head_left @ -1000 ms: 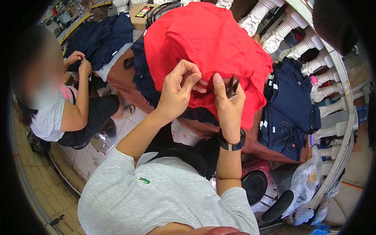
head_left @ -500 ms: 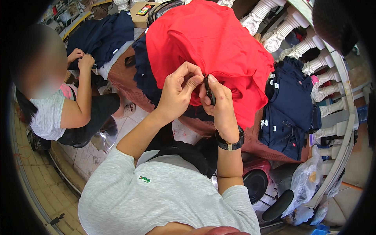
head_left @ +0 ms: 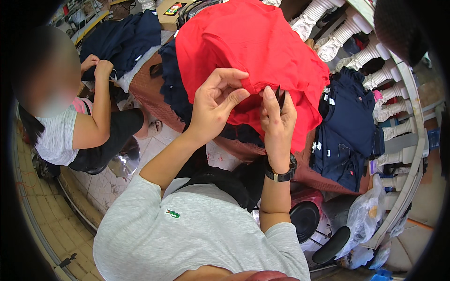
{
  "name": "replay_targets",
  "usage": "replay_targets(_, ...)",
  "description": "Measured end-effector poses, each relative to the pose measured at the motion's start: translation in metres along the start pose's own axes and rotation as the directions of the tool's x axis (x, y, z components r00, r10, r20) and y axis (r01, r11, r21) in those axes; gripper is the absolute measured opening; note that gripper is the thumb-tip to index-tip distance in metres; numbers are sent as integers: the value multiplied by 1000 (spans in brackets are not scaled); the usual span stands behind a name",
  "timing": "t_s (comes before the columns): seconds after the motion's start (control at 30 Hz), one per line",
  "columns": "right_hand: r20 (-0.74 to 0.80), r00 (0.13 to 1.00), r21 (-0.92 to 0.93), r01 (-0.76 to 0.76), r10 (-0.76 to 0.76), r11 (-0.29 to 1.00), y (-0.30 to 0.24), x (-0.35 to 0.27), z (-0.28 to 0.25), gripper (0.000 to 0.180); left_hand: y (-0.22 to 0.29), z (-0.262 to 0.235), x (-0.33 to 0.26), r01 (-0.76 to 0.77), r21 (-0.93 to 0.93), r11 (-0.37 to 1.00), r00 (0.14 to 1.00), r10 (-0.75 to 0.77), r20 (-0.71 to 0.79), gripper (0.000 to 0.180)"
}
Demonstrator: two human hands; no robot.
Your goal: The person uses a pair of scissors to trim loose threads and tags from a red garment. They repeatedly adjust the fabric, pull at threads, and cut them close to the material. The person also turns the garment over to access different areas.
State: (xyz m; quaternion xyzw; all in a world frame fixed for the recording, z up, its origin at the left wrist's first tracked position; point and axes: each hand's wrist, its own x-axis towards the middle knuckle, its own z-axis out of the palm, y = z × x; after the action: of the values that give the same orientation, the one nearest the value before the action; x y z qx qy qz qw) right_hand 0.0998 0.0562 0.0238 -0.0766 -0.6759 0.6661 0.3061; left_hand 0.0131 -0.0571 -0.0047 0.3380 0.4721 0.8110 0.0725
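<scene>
A red garment (head_left: 248,42) lies heaped on the table in front of me. My left hand (head_left: 213,105) is at its near edge, with thumb and lower fingers closing on a raised fold of the cloth and the index finger stretched out above. My right hand (head_left: 279,117) grips small black thread snips (head_left: 281,97), mostly hidden in the palm, their pointed blades showing between the fingers. Its thumb and index finger also meet the red edge. Any loose thread is too small to make out.
Dark navy garments (head_left: 344,126) lie folded at the right, others under the red cloth. A brown cloth (head_left: 152,96) covers the table. White balusters (head_left: 361,58) line the right side. At the left sits a person (head_left: 84,122) with hands near a navy garment (head_left: 122,44).
My right hand has moved right, away from the left, and the snips' blades now point up between its fingers. My left index finger has straightened. The red cloth has shifted slightly.
</scene>
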Motion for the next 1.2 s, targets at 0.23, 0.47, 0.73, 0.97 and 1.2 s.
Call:
replay_targets(0.23,154,956,6,-255,251,967,-4,-8,-8,42,-4,-6,0,-34,-22,999,999,34,-18,6)
replay_targets(0.47,265,917,0,-309,298,951,-3,-12,3,44,-1,-7,-6,-25,-43,999,1000,26,1,11)
replay_targets(0.73,28,998,-68,53,-51,996,4,-9,4,13,-11,-16,-1,241,-390,889,971,-224,89,25)
replay_targets(0.97,53,772,-611,527,-634,590,12,13,13,28,-3,0,5,-21,-152,988,999,14,-45,8)
replay_targets(1.2,-41,818,-435,502,-573,748,2,27,7,31,17,4,48,-363,315,877,929,367,48,10)
